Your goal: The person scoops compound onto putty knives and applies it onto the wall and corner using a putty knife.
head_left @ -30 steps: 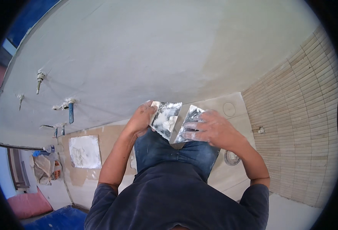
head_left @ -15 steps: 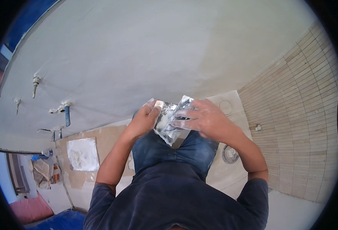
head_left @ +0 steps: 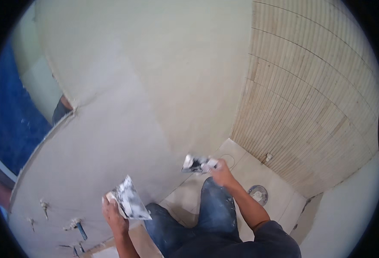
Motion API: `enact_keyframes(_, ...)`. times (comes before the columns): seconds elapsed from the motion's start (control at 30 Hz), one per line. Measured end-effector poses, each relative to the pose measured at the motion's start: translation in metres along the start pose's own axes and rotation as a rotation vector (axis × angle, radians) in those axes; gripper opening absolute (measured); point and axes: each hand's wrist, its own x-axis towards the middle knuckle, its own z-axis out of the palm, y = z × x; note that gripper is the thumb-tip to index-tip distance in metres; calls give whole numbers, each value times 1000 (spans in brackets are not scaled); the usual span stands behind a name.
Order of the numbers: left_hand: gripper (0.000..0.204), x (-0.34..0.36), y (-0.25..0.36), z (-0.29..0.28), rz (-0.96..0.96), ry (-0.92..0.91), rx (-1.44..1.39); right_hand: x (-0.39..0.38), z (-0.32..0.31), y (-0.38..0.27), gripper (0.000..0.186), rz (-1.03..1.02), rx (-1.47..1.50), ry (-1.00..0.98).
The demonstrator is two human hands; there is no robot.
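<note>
My left hand (head_left: 113, 215) is closed around the pale handle of a wide putty knife (head_left: 134, 202). Its broad metal blade carries white plaster and is held above my left knee, in front of the wall. Farther right, my right hand (head_left: 222, 173) grips a second putty knife (head_left: 193, 164), its blade pointing left toward the wall. White and dark smears cover that blade, and motion blurs it a little. The two blades are well apart. Behind them rises the smooth plastered wall (head_left: 112, 107), with a paler grey area at left and a creamier one at right.
A ribbed beige tiled wall (head_left: 292, 94) meets the plastered one at the right corner. A round floor drain (head_left: 258, 195) lies beside my right leg. At lower left, pipe stubs, one with a blue end (head_left: 81, 231), stick out of the wall. A person's arm (head_left: 63, 105) shows past the wall's left edge.
The two blades, which were together over my lap, have parted: the left hand's went left, the right hand's stayed right. My view has tilted up, showing more wall.
</note>
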Motion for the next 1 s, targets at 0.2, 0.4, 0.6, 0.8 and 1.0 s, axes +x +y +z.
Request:
enact_keyframes(0.2,43,9,-1,-11,22,-193,107,64,-58,-1,30,-89,653,434)
enact_keyframes(0.4,33,5,-65,-54,-233,-68,-192,117,-82,66,31,80,640,626)
enact_keyframes(0.6,31,13,-85,-64,-314,-100,-151,150,-101,152,31,261,651,712)
enact_keyframes(0.8,35,12,-73,-69,-382,-65,-180,190,-107,165,25,440,677,903)
enact_keyframes(1.0,37,0,-80,-70,-493,100,-214,235,-94,158,18,463,613,956)
